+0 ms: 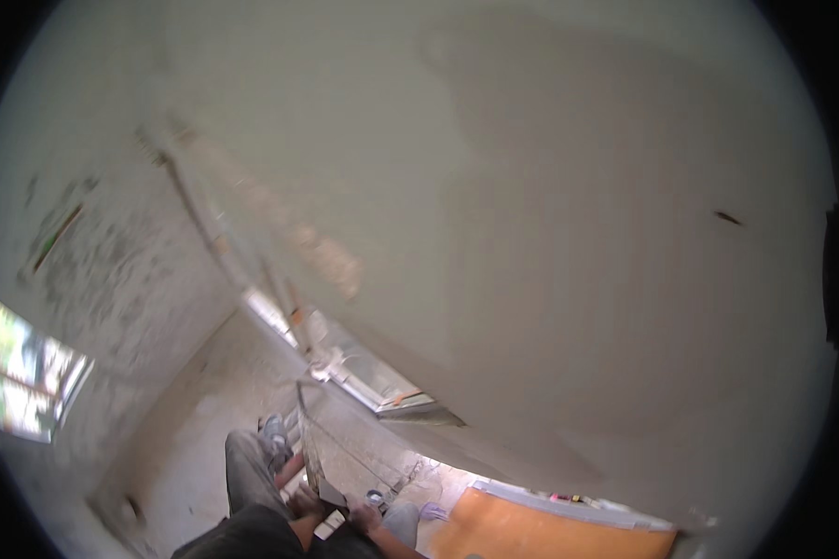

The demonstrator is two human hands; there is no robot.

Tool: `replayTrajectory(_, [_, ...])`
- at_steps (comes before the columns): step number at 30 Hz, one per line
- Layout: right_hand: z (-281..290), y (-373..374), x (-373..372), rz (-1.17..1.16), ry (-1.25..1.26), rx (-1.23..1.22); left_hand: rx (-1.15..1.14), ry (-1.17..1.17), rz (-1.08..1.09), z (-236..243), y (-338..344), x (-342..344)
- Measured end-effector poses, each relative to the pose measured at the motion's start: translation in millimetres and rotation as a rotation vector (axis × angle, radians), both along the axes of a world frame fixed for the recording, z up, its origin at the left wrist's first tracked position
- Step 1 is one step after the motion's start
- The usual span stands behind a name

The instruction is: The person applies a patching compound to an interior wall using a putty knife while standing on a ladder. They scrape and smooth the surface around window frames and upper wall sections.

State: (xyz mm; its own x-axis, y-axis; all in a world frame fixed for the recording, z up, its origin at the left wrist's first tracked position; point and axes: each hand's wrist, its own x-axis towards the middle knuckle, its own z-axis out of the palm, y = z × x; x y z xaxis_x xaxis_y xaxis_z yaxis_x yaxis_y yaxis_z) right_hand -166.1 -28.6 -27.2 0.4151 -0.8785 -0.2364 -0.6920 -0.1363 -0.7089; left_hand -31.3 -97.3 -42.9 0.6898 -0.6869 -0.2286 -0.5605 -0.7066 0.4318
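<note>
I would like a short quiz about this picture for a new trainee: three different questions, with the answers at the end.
1. Short answer: which is nearer to the orange panel, the left hand or the right hand?
2. True or false: the two hands are at opposite edges of the picture.
3. Multiple choice: where does the bright window with greenery outside show?
A) Upper right
B) Far left
C) Lower right

Key:
1. The right hand.
2. False: they are close together, low in the picture, with a flat grey piece between them.
3. B.
</note>
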Motion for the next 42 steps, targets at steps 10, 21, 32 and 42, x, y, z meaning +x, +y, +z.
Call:
replayTrajectory(10, [-66,36,-14,-0.116,0.092,0.084,-0.007,0.010,-0.162,-9,-16,-3])
replayTrajectory(21, [19,15,-4,-0.277,-0.050,0.150,-0.115,0.475,-0.508,-7,-10,29])
replayTrajectory(32, [28,3,-11,-0.439,-0.025,0.119,0.593,1.571,-0.335,-3,-27,29])
replayTrajectory(42, [-14,-4,-18,-0.845,-0.094,-0.057,0.526,1.297,-0.794,6,-16,11])
